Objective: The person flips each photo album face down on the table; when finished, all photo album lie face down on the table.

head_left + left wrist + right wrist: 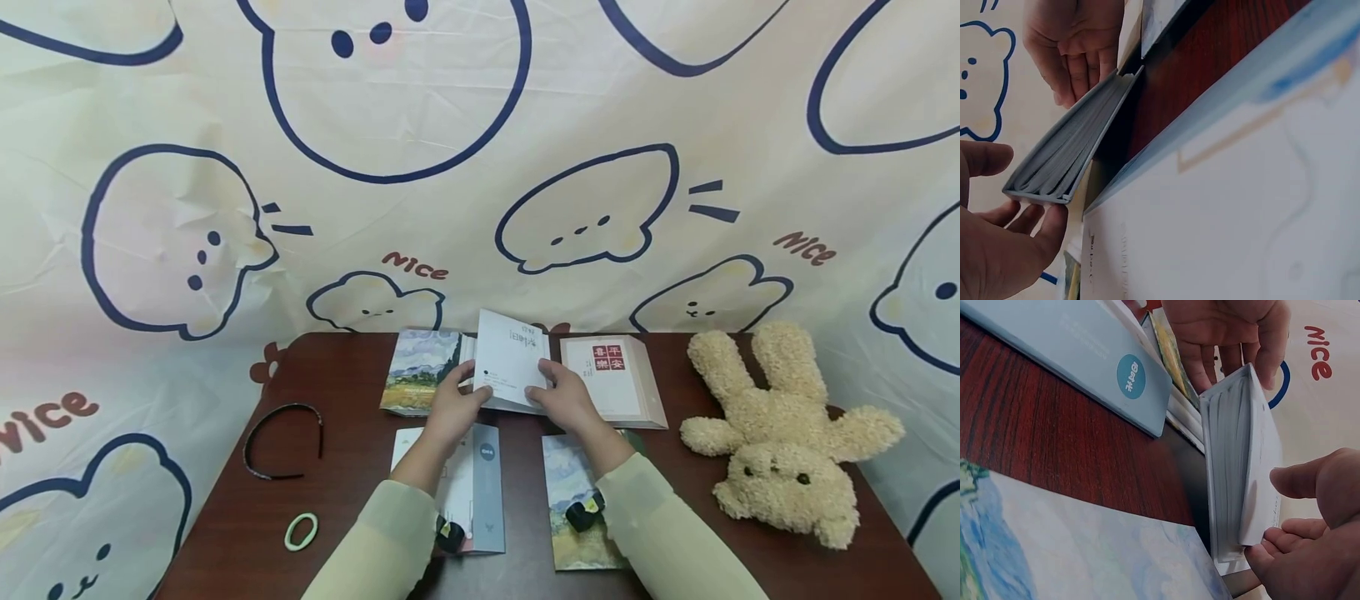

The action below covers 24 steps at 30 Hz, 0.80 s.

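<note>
Head view: I see the left hand (453, 407) and right hand (567, 400) pinch the white book (507, 354) at opposite sides, presumably steadying it. Left wrist: it spans between their fingers. Right wrist: right fingertips meet its corner.

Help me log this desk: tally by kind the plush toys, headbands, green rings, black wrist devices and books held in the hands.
Held book: 1
Plush toy: 1
Headband: 1
Green ring: 1
Black wrist devices: 2
Total: 6
</note>
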Tool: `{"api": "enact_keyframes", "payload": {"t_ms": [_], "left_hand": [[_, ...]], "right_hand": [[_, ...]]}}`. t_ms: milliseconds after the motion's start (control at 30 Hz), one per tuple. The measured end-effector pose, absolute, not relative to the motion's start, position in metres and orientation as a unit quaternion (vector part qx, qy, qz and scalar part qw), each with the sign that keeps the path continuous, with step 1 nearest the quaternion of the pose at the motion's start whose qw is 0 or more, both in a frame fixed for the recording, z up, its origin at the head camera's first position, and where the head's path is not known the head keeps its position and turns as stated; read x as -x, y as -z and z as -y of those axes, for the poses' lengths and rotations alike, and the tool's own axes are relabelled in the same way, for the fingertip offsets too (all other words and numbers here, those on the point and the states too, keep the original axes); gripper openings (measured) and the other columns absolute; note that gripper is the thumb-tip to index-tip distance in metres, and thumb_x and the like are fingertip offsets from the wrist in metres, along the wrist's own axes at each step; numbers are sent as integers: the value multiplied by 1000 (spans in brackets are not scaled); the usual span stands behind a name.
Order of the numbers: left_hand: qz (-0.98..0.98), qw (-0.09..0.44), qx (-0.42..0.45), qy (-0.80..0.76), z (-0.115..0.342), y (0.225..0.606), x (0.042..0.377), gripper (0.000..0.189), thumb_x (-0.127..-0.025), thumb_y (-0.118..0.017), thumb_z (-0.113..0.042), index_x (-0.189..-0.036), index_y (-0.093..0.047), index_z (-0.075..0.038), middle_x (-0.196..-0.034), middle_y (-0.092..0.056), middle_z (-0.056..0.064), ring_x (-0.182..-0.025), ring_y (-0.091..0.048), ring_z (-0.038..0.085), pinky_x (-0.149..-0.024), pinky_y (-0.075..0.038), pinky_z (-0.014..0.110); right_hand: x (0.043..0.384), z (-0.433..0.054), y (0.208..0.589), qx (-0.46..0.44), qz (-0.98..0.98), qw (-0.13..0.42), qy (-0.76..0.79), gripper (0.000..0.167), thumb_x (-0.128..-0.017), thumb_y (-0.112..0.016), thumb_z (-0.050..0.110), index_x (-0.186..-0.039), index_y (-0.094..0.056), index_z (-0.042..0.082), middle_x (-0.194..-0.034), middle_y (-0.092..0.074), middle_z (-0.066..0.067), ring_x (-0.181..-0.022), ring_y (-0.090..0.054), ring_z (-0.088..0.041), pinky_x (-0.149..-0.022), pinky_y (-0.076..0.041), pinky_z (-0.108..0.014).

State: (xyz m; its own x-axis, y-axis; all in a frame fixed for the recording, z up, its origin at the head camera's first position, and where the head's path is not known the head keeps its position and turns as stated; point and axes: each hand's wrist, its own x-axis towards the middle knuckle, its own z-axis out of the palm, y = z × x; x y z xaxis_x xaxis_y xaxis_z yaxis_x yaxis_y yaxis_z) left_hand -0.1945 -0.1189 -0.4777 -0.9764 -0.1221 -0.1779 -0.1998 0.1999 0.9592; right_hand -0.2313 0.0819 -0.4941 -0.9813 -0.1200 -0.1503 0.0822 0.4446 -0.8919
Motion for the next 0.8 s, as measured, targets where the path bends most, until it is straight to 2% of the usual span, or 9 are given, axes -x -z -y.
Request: {"api": "enact_keyframes", "payload": {"t_ms": [233, 633, 800], "left_hand": [[-772, 10, 95, -628, 120, 472, 193, 58, -98, -70, -22, -153, -51, -15, -150, -54, 9, -128, -57, 32, -89, -58, 51], [-796, -2, 60, -602, 123, 458, 186, 58, -97, -74, -31, -151, -55, -22, -156, -46, 7, -140, -47, 38, -97, -55, 53], [-798, 3, 52, -601, 125, 455, 184, 59, -97, -74, -35, -151, -54, -25, -159, -42, 7, -143, -45, 39, -96, -56, 54]], "right_hand": [[228, -80, 491, 10, -831, 102, 547, 65, -95, -71, 17, -153, -47, 2, -157, -48, -18, -147, -41, -36, -119, -35, -49], [224, -75, 492, 4, -803, 109, 586, 62, -96, -70, 18, -151, -50, 1, -153, -52, -19, -145, -44, -37, -117, -37, -52], [223, -73, 491, 0, -787, 119, 605, 62, -96, -69, 17, -152, -48, 1, -153, -52, -19, -145, -45, -37, -117, -38, -51]]}}
